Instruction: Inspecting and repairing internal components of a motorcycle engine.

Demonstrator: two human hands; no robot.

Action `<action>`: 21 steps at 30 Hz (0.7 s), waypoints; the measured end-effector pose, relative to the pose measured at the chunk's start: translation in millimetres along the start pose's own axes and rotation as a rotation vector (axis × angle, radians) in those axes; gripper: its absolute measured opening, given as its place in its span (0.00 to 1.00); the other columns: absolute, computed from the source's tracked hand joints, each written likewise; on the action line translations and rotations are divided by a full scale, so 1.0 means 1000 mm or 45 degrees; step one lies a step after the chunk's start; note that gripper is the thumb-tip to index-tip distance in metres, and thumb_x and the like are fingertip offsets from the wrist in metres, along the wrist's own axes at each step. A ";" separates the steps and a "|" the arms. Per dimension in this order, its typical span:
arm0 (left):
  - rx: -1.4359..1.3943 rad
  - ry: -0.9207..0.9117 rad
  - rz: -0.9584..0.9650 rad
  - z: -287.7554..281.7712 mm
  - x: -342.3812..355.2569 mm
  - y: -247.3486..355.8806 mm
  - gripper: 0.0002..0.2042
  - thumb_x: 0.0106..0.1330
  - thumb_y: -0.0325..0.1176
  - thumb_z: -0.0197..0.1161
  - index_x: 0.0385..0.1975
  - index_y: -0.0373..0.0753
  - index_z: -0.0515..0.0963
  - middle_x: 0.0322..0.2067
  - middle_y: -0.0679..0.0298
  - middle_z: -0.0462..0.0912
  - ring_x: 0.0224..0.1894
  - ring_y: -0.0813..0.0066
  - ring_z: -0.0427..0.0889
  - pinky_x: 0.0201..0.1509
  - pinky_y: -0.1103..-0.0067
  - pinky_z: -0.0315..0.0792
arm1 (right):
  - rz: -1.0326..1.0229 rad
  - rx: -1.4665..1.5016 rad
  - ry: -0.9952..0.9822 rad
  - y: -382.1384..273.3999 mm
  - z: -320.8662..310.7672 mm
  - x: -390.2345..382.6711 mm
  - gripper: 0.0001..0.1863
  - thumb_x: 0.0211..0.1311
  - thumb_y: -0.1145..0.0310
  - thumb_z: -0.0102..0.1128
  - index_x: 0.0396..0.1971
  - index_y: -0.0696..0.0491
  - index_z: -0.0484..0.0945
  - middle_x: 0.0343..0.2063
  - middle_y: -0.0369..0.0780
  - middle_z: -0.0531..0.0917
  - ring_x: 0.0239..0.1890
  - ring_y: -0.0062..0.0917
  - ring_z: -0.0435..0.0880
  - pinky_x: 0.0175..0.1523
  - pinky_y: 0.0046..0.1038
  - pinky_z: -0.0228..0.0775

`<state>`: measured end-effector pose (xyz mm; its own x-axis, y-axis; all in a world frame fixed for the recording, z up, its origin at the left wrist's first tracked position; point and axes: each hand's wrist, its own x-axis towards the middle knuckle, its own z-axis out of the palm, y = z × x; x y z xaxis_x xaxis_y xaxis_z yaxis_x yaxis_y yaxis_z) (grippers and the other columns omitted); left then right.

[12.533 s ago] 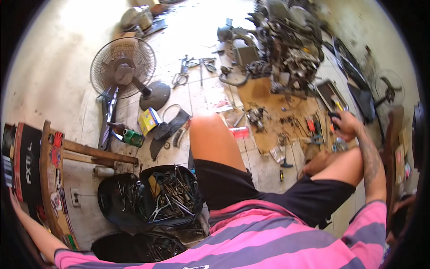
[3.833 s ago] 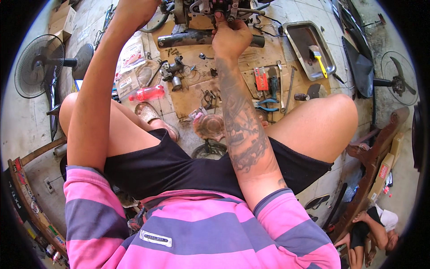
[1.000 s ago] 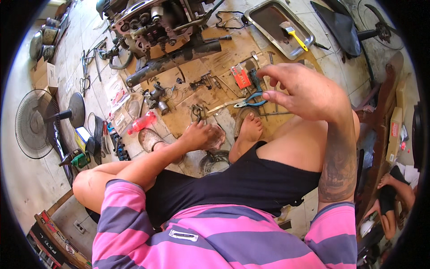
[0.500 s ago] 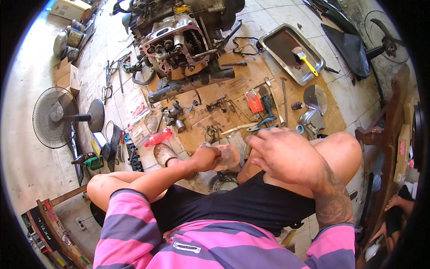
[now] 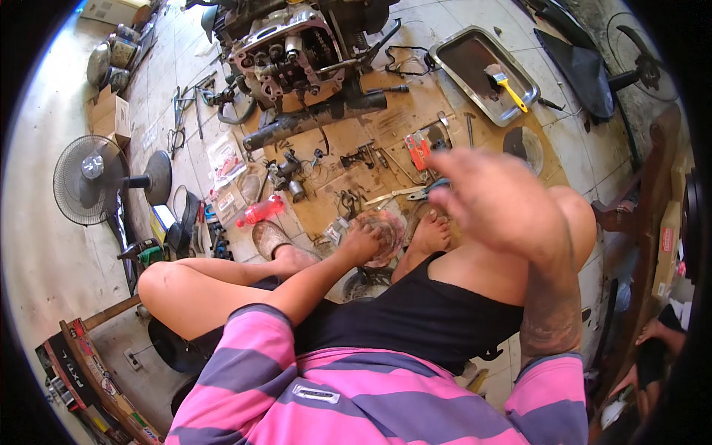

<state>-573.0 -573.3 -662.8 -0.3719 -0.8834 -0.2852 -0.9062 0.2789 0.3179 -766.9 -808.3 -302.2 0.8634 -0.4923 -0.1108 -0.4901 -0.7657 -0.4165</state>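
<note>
My left hand (image 5: 363, 243) is low between my feet, its fingers closed over the rim of a round, see-through, pinkish dish (image 5: 391, 251). What lies under the fingers is hidden. A small clear packet (image 5: 334, 231) is on the floor just left of the dish. My right hand (image 5: 497, 196) is raised above my right knee, smeared by motion, with thumb and fingers apart and nothing seen in them. Beyond it, partly covered, are blue-handled pliers (image 5: 434, 188) and a red box (image 5: 417, 152).
A partly stripped engine (image 5: 297, 59) stands ahead on stained cardboard (image 5: 326, 200) with scattered metal parts. A metal tray (image 5: 452, 55) holds dark liquid and a yellow-handled brush (image 5: 510, 93). On the left are a fan (image 5: 93, 182), a red bottle (image 5: 261, 211) and a green drill (image 5: 148, 254).
My left hand has moved forward and down with the round dish. My right hand has risen toward me and away from the pliers. The head view has shifted slightly.
</note>
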 end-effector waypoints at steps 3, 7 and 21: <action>0.099 -0.070 0.054 0.013 0.020 0.013 0.10 0.59 0.41 0.62 0.36 0.50 0.86 0.51 0.66 0.78 0.56 0.62 0.75 0.56 0.64 0.72 | 0.167 0.026 0.178 0.014 -0.015 -0.008 0.15 0.64 0.60 0.62 0.41 0.56 0.78 0.37 0.48 0.83 0.42 0.44 0.83 0.48 0.43 0.76; 0.285 -0.296 0.317 0.031 0.023 0.000 0.13 0.60 0.42 0.59 0.41 0.50 0.85 0.45 0.69 0.80 0.55 0.68 0.76 0.63 0.65 0.66 | 0.131 0.004 0.036 0.012 -0.008 -0.012 0.15 0.65 0.60 0.61 0.42 0.56 0.78 0.37 0.47 0.83 0.42 0.43 0.84 0.48 0.42 0.76; -1.131 0.648 0.206 -0.214 -0.035 0.040 0.11 0.59 0.26 0.63 0.41 0.35 0.79 0.65 0.41 0.66 0.66 0.42 0.69 0.68 0.60 0.64 | 0.063 0.060 -0.424 -0.006 0.000 -0.014 0.20 0.68 0.53 0.57 0.34 0.59 0.80 0.30 0.52 0.84 0.36 0.45 0.85 0.41 0.44 0.76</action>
<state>-553.2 -612.0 -446.5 -0.1595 -0.9724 0.1705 -0.3010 0.2124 0.9297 -776.0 -796.7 -298.5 0.8346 -0.3600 -0.4170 -0.5327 -0.7205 -0.4440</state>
